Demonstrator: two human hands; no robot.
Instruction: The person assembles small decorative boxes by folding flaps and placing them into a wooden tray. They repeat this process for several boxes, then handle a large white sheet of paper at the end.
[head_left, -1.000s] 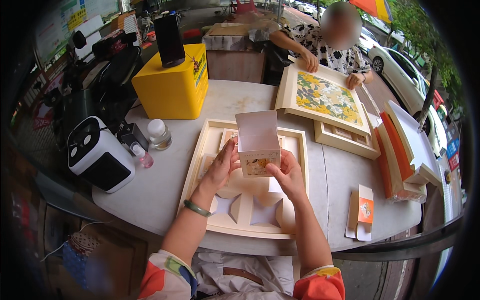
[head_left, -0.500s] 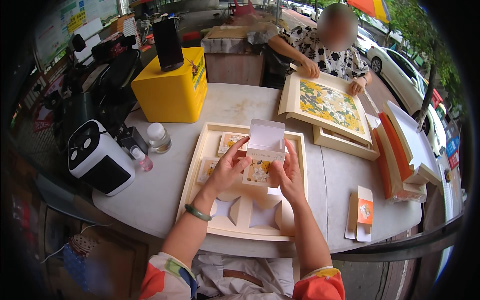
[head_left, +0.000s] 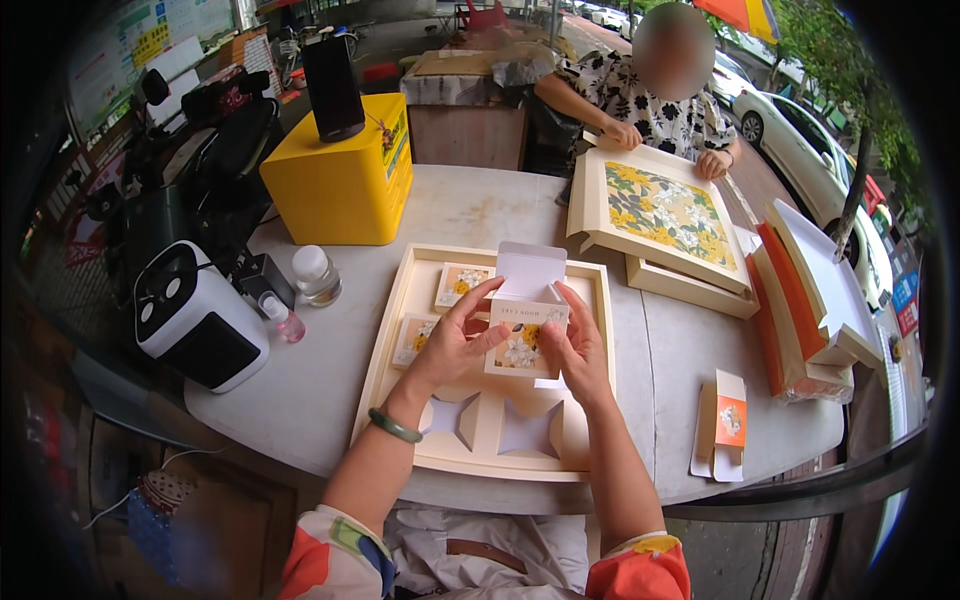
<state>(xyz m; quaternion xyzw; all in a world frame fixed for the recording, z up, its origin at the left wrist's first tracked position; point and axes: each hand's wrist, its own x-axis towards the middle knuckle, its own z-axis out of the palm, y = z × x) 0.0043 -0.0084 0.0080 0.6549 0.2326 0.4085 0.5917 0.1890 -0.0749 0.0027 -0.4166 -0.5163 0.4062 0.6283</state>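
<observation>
Small floral box (head_left: pixel 522 352), flap raised, above the cream tray (head_left: pixel 480 466). Left hand (head_left: pixel 452 348): gripping its nine-o'clock side. Right hand (head_left: pixel 584 358): gripping its three-o'clock side. Patterned boxes (head_left: pixel 462 284), two: in tray, nine to ten o'clock of it.

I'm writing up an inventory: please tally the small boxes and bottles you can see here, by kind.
Small floral boxes in the tray: 2
Small open box in the left hand and right hand: 1
Small orange-panelled box: 1
Clear bottle: 1
Pink bottle: 1
Total: 6. The hands may hide more.
</observation>
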